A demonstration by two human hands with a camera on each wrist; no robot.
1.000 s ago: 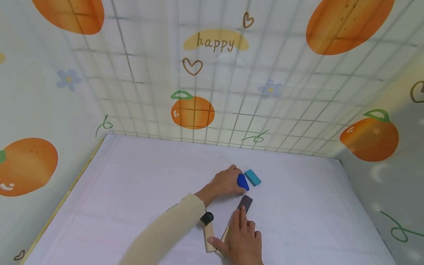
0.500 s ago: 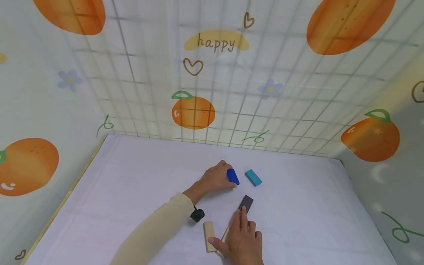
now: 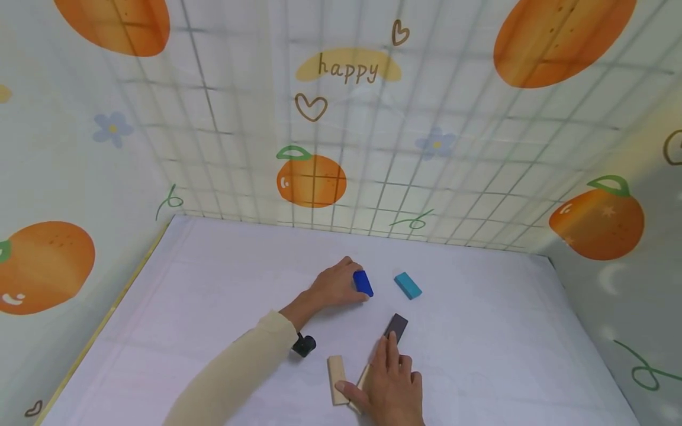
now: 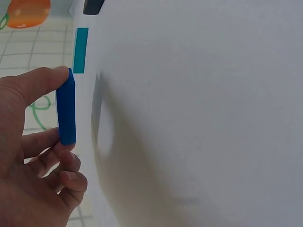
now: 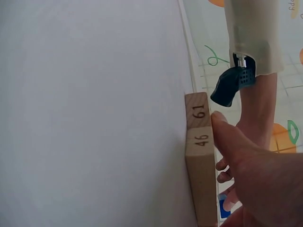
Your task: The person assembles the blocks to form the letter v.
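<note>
In the head view my left hand [image 3: 333, 285] pinches a blue block [image 3: 363, 284] between thumb and fingertips. The left wrist view shows this blue block [image 4: 66, 109] on edge, its shadow on the cloth beside it. My right hand [image 3: 393, 387] lies over several blocks, its fingers extended. Its fingertips touch a dark block [image 3: 396, 326], and the thumb rests on a light wooden block [image 3: 337, 378]. Another wooden block [image 3: 361, 383] is partly hidden under that hand. Block ends marked 61 [image 5: 198, 109] and 46 [image 5: 200, 140] show in the right wrist view.
A teal block [image 3: 408, 286] lies on the white cloth [image 3: 479, 331], right of the blue one. Behind stands a fabric wall [image 3: 362, 130] printed with oranges and a grid. A small black camera [image 3: 304, 345] hangs at the left wrist.
My left hand has drawn the blue block leftward, away from the teal block, and slightly back. The right hand and the blocks beneath it have stayed put.
</note>
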